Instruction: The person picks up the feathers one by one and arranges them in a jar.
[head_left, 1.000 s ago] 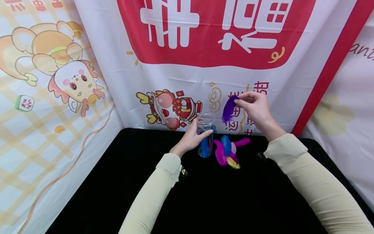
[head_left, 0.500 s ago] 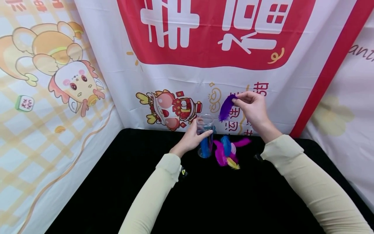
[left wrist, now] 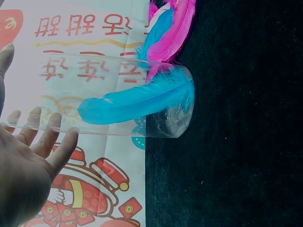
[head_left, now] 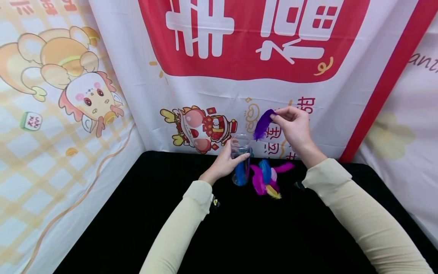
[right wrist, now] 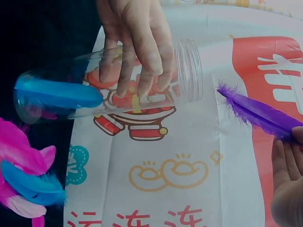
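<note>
My left hand (head_left: 224,161) grips a clear jar (head_left: 241,142) round its upper part, thumb on the near side. The jar stands upright on the black table, its mouth uncovered. Inside it, low down, lies a blue feather (left wrist: 137,101). Up and to the right of the jar's mouth, my right hand (head_left: 295,123) pinches a purple feather (head_left: 262,125) by one end between thumb and fingers. The feather's free end hangs down toward the mouth, apart from it, as the right wrist view (right wrist: 265,113) also shows.
Right of the jar, a loose pile holds a magenta feather (head_left: 259,182), a blue feather (head_left: 265,170), a pale pink one and a yellow feather (head_left: 273,192). A printed cloth (head_left: 191,87) hangs just behind the table's back edge. Black cloth covers the table (head_left: 239,236).
My right hand has moved a little left, bringing the purple feather closer to the jar's mouth. My left hand and the jar have stayed in place.
</note>
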`<move>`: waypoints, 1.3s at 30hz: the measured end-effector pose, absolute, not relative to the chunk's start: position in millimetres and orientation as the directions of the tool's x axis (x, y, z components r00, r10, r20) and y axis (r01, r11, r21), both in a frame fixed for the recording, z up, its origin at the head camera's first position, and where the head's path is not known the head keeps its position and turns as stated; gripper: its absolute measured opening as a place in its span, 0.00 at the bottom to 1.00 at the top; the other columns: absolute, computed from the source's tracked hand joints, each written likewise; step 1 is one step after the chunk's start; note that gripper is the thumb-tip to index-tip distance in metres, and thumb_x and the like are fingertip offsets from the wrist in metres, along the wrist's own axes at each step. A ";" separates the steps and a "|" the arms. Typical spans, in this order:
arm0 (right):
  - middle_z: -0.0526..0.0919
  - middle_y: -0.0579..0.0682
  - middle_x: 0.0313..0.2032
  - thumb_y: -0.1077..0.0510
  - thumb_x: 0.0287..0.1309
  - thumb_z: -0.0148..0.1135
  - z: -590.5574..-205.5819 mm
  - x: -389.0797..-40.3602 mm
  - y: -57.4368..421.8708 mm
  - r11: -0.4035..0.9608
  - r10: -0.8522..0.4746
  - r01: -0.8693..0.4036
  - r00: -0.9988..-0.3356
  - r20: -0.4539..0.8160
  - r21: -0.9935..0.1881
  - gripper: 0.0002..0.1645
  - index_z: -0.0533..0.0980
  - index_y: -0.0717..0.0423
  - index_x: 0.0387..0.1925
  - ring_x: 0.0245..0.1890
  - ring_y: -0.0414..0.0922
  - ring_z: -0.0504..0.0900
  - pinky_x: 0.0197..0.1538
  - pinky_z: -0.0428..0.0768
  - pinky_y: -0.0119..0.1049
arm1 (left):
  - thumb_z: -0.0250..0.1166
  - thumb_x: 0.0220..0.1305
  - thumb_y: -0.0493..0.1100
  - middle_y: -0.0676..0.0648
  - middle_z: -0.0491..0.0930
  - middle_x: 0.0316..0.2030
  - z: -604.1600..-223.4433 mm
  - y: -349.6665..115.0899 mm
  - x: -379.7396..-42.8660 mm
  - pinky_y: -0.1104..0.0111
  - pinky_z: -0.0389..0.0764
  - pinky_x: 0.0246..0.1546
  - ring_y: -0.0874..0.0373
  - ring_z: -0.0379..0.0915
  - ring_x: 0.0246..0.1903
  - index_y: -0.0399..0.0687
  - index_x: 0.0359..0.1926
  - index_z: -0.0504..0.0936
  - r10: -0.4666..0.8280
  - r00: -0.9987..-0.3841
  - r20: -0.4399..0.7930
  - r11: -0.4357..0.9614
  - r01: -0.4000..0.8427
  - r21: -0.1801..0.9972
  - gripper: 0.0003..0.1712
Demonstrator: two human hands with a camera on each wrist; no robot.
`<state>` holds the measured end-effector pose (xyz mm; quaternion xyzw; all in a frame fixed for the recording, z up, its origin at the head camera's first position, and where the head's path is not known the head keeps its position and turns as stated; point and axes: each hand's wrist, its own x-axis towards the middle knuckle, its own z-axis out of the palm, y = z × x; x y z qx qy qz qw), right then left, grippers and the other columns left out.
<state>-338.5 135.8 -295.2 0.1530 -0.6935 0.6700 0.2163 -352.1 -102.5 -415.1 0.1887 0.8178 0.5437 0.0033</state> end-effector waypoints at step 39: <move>0.90 0.47 0.35 0.66 0.61 0.71 -298.6 -340.8 117.5 0.034 0.073 -0.533 -0.842 0.534 -0.846 0.07 0.85 0.66 0.40 0.39 0.40 0.89 0.49 0.83 0.29 | 0.65 0.70 0.62 0.45 0.69 0.64 -415.0 -102.7 -349.1 0.50 0.72 0.66 0.48 0.71 0.64 0.51 0.74 0.58 0.309 -0.934 0.179 0.362 0.290 0.886 0.42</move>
